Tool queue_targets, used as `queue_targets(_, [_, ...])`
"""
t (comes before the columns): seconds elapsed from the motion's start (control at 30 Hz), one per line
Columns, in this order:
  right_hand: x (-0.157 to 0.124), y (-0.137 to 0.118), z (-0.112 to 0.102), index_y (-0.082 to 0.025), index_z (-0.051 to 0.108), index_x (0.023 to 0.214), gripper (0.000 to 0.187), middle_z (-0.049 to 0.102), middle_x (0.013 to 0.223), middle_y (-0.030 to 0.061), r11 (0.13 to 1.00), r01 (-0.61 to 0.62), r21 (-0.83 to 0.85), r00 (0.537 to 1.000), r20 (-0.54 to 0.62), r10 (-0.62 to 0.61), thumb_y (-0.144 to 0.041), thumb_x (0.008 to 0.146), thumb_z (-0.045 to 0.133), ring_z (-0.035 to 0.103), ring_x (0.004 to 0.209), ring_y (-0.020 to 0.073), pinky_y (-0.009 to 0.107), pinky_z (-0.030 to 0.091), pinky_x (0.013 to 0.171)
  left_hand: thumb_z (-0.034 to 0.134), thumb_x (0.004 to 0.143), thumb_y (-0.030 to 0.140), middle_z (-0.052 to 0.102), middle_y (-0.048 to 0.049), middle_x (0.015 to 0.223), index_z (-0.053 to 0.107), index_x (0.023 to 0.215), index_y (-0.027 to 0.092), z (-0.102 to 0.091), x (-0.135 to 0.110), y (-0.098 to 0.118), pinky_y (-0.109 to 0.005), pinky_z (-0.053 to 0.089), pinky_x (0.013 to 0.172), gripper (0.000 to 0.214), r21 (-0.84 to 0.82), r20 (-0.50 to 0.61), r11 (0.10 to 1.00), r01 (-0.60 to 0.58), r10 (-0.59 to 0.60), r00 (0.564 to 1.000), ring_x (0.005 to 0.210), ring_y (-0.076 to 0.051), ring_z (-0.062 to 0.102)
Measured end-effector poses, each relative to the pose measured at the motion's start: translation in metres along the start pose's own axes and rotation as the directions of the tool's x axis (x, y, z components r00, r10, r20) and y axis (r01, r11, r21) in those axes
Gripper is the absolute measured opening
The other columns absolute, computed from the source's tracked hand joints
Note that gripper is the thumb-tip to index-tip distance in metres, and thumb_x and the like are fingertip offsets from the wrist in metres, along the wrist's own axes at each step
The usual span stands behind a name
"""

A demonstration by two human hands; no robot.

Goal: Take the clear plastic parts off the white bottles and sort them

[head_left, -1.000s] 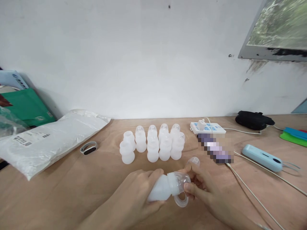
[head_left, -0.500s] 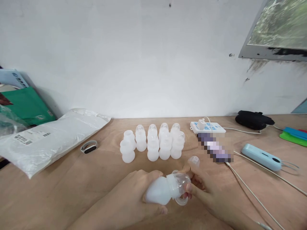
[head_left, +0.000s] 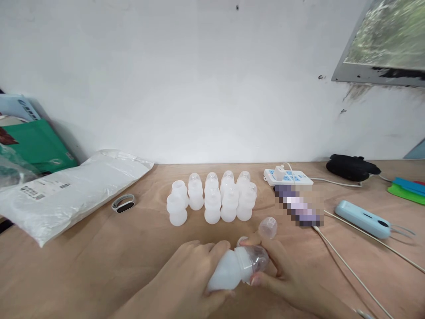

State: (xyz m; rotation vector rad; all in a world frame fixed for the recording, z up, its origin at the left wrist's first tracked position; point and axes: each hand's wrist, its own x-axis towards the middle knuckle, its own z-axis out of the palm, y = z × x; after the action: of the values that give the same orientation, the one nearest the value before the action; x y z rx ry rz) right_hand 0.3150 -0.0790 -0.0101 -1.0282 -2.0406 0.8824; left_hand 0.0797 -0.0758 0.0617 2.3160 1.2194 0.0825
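Observation:
A small white baby bottle (head_left: 226, 272) lies tilted in my left hand (head_left: 195, 270), whose fingers wrap around its body. My right hand (head_left: 279, 270) grips the clear domed cap (head_left: 259, 259) at the bottle's other end, thumb below and fingers over the top. Beside the right hand's knuckles, a loose clear cap (head_left: 268, 227) rests on the table. Part of another clear piece shows behind the held bottle, mostly hidden by fingers. Farther back stand several similar white bottles (head_left: 212, 210) in a cluster, many with clear caps. Two at its left, including a front one (head_left: 177, 210), have no cap.
A white plastic mailing bag (head_left: 83, 190) and a fitness band (head_left: 124, 204) lie to the left. On the right are a power strip (head_left: 288, 177), a blurred-out phone (head_left: 297, 206), a light-blue oblong device (head_left: 361, 219), cables and a black pouch (head_left: 352, 166). The wall rises behind.
My right hand has closed further over the clear cap, and the held bottle has shifted slightly right. The loose clear cap beside the right hand shows more fully.

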Motion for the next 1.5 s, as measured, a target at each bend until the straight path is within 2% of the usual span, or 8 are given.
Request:
queue_targets(0.2, [0.002,-0.011,-0.001,-0.023,0.063,0.113,0.047,0.073,0.09,0.0062,0.998,0.016,-0.057,0.999,-0.039,-0.018,-0.064,0.091,0.055,0.067,0.071,0.0207,0.031,0.056,0.063,0.069,0.079,0.035,0.073,0.0016,0.089,0.063,0.096,0.024,-0.003,-0.003,-0.003,-0.026,0.039,0.062,0.02,-0.146,0.017,0.988,0.052,-0.05,0.999,0.078,-0.023,0.066])
queue_targets(0.47, [0.005,0.0,-0.001,-0.022,0.065,0.101,0.046,0.068,0.084,0.0042,0.973,-0.065,0.222,0.998,0.019,0.063,-0.065,0.092,0.053,0.062,0.076,0.0195,0.028,0.049,0.064,0.074,0.076,0.035,0.067,0.006,0.08,0.064,0.09,0.024,-0.008,0.001,0.002,-0.022,0.037,0.056,0.021,-0.305,0.058,0.949,0.076,-0.061,0.996,0.069,-0.016,0.059])
queue_targets(0.57, [0.002,0.004,0.0,-0.023,0.065,0.103,0.046,0.068,0.086,0.0047,0.967,-0.08,0.24,0.997,0.017,0.078,-0.066,0.09,0.055,0.062,0.077,0.0203,0.028,0.048,0.063,0.074,0.076,0.034,0.065,0.0064,0.078,0.064,0.091,0.024,-0.01,0.003,0.001,-0.022,0.036,0.055,0.02,-0.297,0.067,0.952,0.075,-0.058,0.996,0.068,-0.016,0.058])
queue_targets(0.73, [-0.001,-0.002,0.001,-0.024,0.067,0.11,0.048,0.071,0.1,0.0084,0.988,-0.142,0.066,0.986,-0.083,0.147,-0.065,0.086,0.062,0.063,0.089,0.0251,0.034,0.05,0.074,0.073,0.077,0.038,0.066,0.0053,0.08,0.065,0.092,0.024,-0.009,0.003,-0.001,-0.023,0.037,0.057,0.022,-0.235,0.026,0.969,0.075,-0.071,0.997,0.072,-0.018,0.059])
queue_targets(0.97, [0.009,-0.002,-0.001,-0.021,0.066,0.098,0.048,0.068,0.084,0.0041,0.946,-0.123,0.3,0.992,0.023,0.122,-0.068,0.088,0.057,0.06,0.07,0.0175,0.027,0.046,0.059,0.072,0.078,0.04,0.066,0.0052,0.079,0.066,0.096,0.025,-0.007,0.003,-0.001,-0.022,0.038,0.054,0.024,-0.283,0.057,0.955,0.087,-0.074,0.996,0.067,-0.016,0.058])
queue_targets(1.17, [0.003,-0.004,0.0,-0.025,0.067,0.112,0.048,0.071,0.099,0.0066,0.982,-0.146,0.119,0.984,-0.09,0.157,-0.064,0.084,0.066,0.063,0.09,0.024,0.033,0.05,0.074,0.07,0.076,0.038,0.067,0.0031,0.081,0.065,0.091,0.024,-0.009,0.003,-0.001,-0.025,0.038,0.058,0.021,-0.169,0.031,0.978,0.126,-0.122,0.992,0.073,-0.02,0.061])
queue_targets(1.37, [0.014,-0.006,-0.002,-0.021,0.066,0.096,0.05,0.067,0.082,0.003,0.915,-0.169,0.366,0.985,0.044,0.165,-0.069,0.085,0.06,0.059,0.071,0.0174,0.027,0.047,0.061,0.071,0.077,0.039,0.068,0.0038,0.081,0.067,0.095,0.024,-0.007,0.004,-0.003,-0.024,0.038,0.057,0.024,-0.273,0.048,0.956,0.105,-0.095,0.994,0.072,-0.019,0.061])
queue_targets(1.5, [0.014,-0.004,-0.002,-0.021,0.066,0.098,0.048,0.067,0.083,0.0026,0.926,-0.14,0.35,0.99,0.035,0.137,-0.067,0.086,0.061,0.06,0.073,0.0174,0.027,0.048,0.064,0.071,0.077,0.04,0.068,0.0036,0.081,0.067,0.095,0.025,-0.008,0.004,-0.003,-0.024,0.038,0.057,0.024,-0.264,0.048,0.958,0.111,-0.102,0.994,0.075,-0.02,0.061])
